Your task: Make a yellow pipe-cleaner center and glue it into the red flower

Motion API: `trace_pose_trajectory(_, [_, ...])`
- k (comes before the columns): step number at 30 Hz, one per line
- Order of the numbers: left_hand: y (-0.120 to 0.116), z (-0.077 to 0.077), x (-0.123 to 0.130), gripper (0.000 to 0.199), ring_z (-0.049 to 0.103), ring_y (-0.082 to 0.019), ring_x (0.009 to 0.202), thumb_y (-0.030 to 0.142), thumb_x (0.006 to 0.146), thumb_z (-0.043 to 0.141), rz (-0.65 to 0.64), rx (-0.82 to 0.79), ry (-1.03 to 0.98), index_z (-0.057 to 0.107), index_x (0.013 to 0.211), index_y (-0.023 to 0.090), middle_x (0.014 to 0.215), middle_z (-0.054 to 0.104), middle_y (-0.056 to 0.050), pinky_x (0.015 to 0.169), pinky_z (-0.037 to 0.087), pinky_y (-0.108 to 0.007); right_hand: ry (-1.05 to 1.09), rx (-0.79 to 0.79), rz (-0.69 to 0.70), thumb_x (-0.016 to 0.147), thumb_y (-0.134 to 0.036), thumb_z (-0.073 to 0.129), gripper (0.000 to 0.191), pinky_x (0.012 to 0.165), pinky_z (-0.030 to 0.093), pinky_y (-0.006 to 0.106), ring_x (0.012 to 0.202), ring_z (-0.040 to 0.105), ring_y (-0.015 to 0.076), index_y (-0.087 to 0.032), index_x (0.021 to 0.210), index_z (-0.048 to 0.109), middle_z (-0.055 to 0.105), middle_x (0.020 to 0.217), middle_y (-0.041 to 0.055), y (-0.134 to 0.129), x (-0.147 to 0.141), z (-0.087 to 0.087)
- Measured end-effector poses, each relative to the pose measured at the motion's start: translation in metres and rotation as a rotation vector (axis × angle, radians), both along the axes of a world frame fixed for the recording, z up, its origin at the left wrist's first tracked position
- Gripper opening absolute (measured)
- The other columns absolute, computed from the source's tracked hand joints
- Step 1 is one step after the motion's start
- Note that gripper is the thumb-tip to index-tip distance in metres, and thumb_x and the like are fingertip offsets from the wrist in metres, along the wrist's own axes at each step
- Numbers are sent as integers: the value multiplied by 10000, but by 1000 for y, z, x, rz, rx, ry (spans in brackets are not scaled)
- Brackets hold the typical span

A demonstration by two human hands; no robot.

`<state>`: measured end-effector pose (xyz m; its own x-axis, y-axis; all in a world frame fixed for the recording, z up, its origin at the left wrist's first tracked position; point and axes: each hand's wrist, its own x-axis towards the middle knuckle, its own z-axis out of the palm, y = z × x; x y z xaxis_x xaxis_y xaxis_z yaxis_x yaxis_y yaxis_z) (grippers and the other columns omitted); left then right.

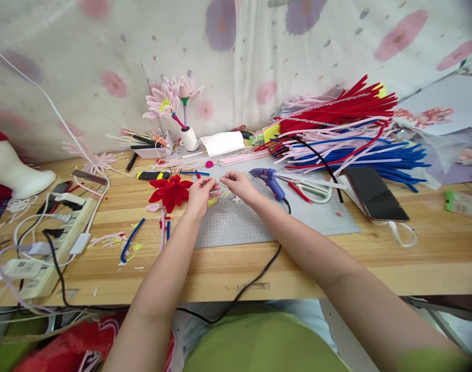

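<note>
One left hand and one right hand mid-frame, grip of each pinched, contents too small to tell; red flower left of centre; lowered right forearm could snag the cord, dragging the glue gun.

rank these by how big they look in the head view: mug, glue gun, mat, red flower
Largest to smallest:
1. mat
2. red flower
3. glue gun
4. mug
</note>
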<state>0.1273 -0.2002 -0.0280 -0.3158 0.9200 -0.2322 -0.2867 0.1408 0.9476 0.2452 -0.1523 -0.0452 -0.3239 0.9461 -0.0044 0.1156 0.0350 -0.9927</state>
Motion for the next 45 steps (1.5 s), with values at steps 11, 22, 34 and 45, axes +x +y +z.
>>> trace_pose_trajectory(11, [2, 6, 2, 113, 439, -41, 414, 218, 687, 659, -22, 31, 261, 588, 695, 130, 544, 559, 26, 392, 391, -160, 167, -258, 155, 685, -432, 610, 281, 460, 328, 182, 541, 445, 56, -168, 763, 555, 547, 707, -3, -5, 7, 3])
trace_pose_trajectory(22, [3, 2, -2, 197, 333, -20, 380, 272, 654, 690, -31, 46, 170, 549, 615, 140, 487, 453, 59, 343, 303, -151, 229, -192, 172, 624, -415, 635, 281, 467, 280, 194, 491, 372, 50, -168, 685, 516, 443, 550, -57, -6, 4, 1])
trace_pose_trajectory(34, [36, 7, -8, 157, 343, -36, 391, 197, 683, 659, -101, -90, 367, 560, 574, 143, 501, 474, 32, 359, 319, -167, -123, -229, 606, 699, -345, 591, 207, 447, 257, 196, 456, 348, 42, -164, 708, 490, 421, 525, -76, -31, 86, -2])
trace_pose_trajectory(45, [60, -19, -3, 176, 342, -50, 371, 137, 711, 628, -150, -238, 489, 576, 542, 136, 462, 495, 16, 397, 331, -193, -141, -379, 646, 693, -363, 630, 253, 401, 248, 179, 436, 356, 34, -164, 715, 475, 435, 522, -72, -21, 113, -6])
